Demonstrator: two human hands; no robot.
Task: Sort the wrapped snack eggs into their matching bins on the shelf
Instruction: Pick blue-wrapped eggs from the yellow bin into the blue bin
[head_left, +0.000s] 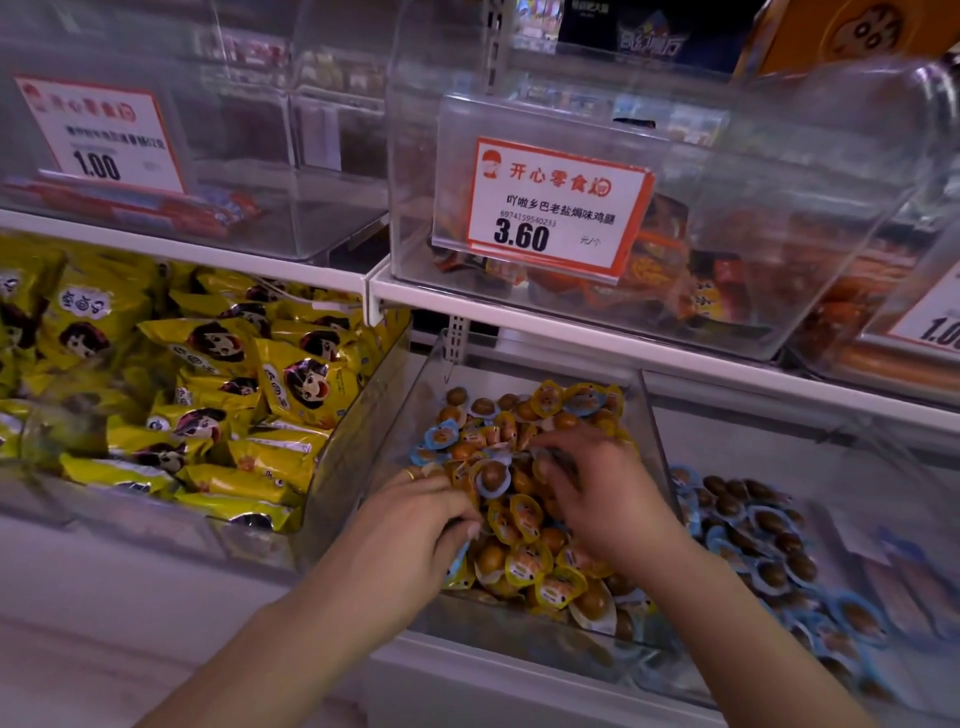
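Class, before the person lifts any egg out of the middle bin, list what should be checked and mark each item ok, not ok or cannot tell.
1. Both hands in the middle bin: ok; left hand, right hand.
2. Bin is sorted: not ok; blue-wrapped eggs lie among yellow-wrapped eggs.
3. Matching blue bin within sight, right of it: ok.
4. Left hand grips an egg: cannot tell.
5. Right hand grips an egg: cannot tell; blurred.
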